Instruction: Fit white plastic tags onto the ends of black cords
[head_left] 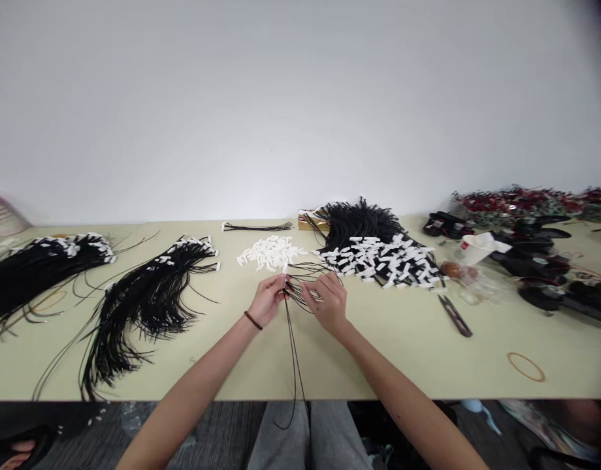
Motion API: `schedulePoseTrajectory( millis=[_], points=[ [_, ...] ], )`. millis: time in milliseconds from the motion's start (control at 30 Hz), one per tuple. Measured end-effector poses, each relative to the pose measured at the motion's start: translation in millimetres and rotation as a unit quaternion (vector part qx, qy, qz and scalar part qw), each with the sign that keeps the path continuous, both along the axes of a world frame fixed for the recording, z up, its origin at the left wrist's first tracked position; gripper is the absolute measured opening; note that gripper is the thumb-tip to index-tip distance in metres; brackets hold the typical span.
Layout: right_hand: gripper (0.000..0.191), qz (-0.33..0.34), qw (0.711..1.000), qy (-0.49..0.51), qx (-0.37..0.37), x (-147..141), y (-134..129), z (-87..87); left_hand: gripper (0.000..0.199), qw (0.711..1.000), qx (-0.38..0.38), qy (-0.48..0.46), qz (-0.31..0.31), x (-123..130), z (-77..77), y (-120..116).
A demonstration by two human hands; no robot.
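My left hand (268,299) pinches a small white connector (285,268) with thin black wires running from it. Several of those black wires (299,299) spread right to my right hand (327,301), whose fingers are closed around them. A few more wires (293,359) hang down over the table's front edge. Just beyond my hands lies a pile of loose white connectors (270,252). To its right is a heap of black wires (360,222) with white connectors (386,261) on their near ends.
Two bundles of connectored black wires (134,313) (40,267) lie left. At the right are snips (454,316), a rubber band (526,367), a paper cup (475,248), and black devices (530,258). A small wire bundle (257,227) rests near the wall.
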State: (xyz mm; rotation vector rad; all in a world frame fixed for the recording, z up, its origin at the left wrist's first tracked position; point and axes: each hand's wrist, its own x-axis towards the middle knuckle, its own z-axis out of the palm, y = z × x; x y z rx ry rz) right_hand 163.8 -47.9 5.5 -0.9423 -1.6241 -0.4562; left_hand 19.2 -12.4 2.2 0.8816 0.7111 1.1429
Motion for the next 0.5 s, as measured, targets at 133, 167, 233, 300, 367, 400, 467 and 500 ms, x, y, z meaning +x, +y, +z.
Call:
schedulePoseTrajectory(
  millis=[133,167,233,300,367,400,467,500],
  points=[
    [0.013,0.003,1.0,-0.002,-0.002,-0.2,-0.4,0.7,0.027,1.0,0.007,-0.001,-0.004,-0.2,-0.3,0.2],
    [0.014,0.005,1.0,-0.003,-0.005,-0.4,-0.4,0.7,0.027,1.0,0.008,-0.001,-0.003,-0.3,-0.2,0.1],
    [0.015,0.012,1.0,-0.002,-0.016,-1.4,-0.5,0.8,0.027,1.0,0.008,0.0,-0.001,-0.2,0.3,-0.2],
    [0.016,0.022,0.999,0.003,-0.024,-2.7,-0.8,1.0,0.027,1.0,0.01,0.002,0.001,-0.2,0.8,-0.5],
    [0.016,0.031,0.999,0.008,-0.027,-3.9,-1.5,1.4,0.029,1.0,0.01,0.003,0.002,-0.2,1.2,-0.5],
    [0.016,0.035,0.999,0.009,-0.028,-4.3,-1.9,1.6,0.029,1.0,0.009,0.003,0.003,-0.2,1.4,-0.4],
    [0.016,0.04,0.999,0.01,-0.03,-4.6,-2.7,2.2,0.03,1.0,0.009,0.003,0.005,-0.3,1.8,-0.4],
    [0.016,0.042,0.999,0.011,-0.032,-4.6,-3.0,2.4,0.03,1.0,0.012,0.004,0.004,-0.3,2.1,-0.4]
  ],
)
